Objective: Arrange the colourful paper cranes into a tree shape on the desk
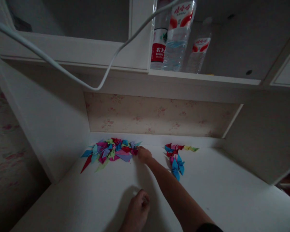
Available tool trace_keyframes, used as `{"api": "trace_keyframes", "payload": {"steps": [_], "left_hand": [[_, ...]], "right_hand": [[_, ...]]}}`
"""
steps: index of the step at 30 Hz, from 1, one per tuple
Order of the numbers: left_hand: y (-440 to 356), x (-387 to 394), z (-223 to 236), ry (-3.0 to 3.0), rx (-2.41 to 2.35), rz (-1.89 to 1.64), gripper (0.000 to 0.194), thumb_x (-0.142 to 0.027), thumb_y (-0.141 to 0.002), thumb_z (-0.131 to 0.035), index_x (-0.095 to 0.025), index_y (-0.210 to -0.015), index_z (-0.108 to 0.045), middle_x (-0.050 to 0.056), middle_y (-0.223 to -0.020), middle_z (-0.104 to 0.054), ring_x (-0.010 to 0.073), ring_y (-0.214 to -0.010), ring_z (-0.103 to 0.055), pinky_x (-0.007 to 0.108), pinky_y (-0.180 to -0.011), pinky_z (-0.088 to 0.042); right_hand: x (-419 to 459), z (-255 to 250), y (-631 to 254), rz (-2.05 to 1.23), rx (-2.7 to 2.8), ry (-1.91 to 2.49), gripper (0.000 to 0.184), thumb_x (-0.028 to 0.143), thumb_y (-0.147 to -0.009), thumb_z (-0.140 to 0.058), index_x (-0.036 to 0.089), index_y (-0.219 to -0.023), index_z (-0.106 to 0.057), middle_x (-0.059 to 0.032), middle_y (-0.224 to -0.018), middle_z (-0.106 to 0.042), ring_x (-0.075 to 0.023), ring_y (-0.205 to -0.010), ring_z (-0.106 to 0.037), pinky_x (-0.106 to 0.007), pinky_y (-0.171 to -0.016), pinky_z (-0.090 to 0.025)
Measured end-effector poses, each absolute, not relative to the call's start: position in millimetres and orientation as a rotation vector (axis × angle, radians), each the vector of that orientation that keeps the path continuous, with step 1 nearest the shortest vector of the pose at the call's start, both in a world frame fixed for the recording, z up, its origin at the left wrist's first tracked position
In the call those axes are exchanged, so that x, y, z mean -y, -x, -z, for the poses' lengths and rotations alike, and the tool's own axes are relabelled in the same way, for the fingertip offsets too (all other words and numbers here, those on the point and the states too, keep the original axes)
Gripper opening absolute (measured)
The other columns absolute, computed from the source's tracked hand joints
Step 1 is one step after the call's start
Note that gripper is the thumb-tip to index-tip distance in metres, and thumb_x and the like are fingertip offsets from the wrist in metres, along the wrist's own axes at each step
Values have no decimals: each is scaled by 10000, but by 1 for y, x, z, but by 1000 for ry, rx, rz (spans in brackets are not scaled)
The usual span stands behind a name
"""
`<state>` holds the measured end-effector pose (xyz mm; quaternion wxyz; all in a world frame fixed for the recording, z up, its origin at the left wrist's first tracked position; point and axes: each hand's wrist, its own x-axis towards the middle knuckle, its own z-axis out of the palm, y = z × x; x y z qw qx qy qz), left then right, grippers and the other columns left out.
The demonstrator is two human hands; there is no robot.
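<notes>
A heap of small folded paper pieces (111,150) in pink, red, blue, green and purple lies at the back left of the white desk (219,190). My right hand (144,154) reaches far forward and touches the heap's right edge, fingers closed on a red piece there. A smaller group of folded pieces (177,158), mostly blue and red, lies just right of that arm. My left hand (138,209) rests near the front of the desk with its fingers curled; whether it holds anything is hidden.
A shelf above the desk carries three plastic water bottles (177,35). A white cable (62,69) hangs across the upper left. White side panels close in the desk left and right, with floral wallpaper (157,116) behind.
</notes>
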<state>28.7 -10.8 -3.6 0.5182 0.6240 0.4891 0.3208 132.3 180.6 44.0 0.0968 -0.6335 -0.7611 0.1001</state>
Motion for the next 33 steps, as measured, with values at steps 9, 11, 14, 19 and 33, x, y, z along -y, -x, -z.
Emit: {"api": "trace_keyframes", "payload": {"steps": [9,11,14,19,33], "left_hand": [[-29,15,-9,-1597,-1205,-786,82,-170,-703,-435,-202,-722,-508,-56,-586,-440,126,-564,-442,213,-533,-282],[-29,15,-7,-1615,-1217,-769,83,-183,-713,-424,-201,-720,-505,-65,-562,-407,120,-532,-410,217,-509,-256],[-29,14,-2,-1631,-1242,-753,83,-189,-703,-418,-200,-713,-500,-72,-541,-372,117,-513,-378,221,-497,-240],[-30,13,2,-1647,-1221,-769,99,-202,-697,-408,-203,-724,-503,-71,-557,-362,118,-527,-373,220,-501,-243],[-30,8,12,-1677,-1271,-757,95,-283,-742,-439,-214,-715,-500,-66,-568,-358,124,-538,-375,211,-514,-269]], "right_hand": [[-175,-53,-150,-190,2327,1754,305,331,-912,-555,177,-1175,-560,-79,-1189,-580,-200,-993,-599,-405,-839,-517],[-172,-64,-166,-139,2335,1686,290,330,-915,-549,185,-1166,-568,-80,-1197,-578,-198,-999,-596,-400,-847,-514],[-169,-85,-207,-65,2306,1652,311,332,-911,-555,176,-1181,-557,-80,-1197,-576,-205,-1003,-596,-412,-846,-514],[-162,-111,-314,35,2138,1844,322,337,-908,-558,167,-1182,-556,-77,-1194,-577,-213,-1007,-595,-418,-845,-514],[-122,-49,-449,5,2111,2122,254,118,-870,-476,178,-915,-718,-95,-974,-719,-198,-931,-649,-259,-777,-432]]}}
